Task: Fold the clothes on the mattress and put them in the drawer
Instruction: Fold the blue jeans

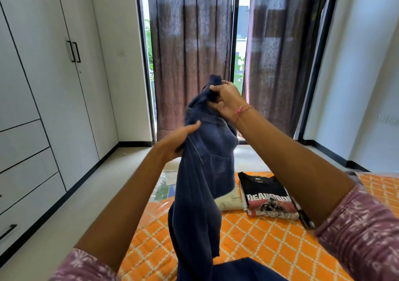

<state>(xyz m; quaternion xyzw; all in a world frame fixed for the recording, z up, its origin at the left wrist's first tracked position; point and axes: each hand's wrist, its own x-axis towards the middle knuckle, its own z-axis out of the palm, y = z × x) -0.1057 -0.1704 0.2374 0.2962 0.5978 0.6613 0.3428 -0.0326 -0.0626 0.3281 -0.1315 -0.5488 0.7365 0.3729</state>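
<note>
A pair of dark blue jeans (203, 172) hangs in the air over the orange-patterned mattress (269, 242), waist end up and legs trailing down to the bottom of the view. My right hand (226, 99) grips the waistband at the top. My left hand (179, 140) holds the left side seam a little lower. On the mattress to the right lies a folded black T-shirt (269, 196) with a red and white print, on top of other folded pieces. A folded cream garment (231, 201) lies just left of it, partly hidden by the jeans.
White wardrobe doors with black handles (74, 52) line the left wall, with drawers (26, 151) stacked below them. Brown curtains (190, 54) cover the window ahead. Pale floor runs between the wardrobe and the mattress.
</note>
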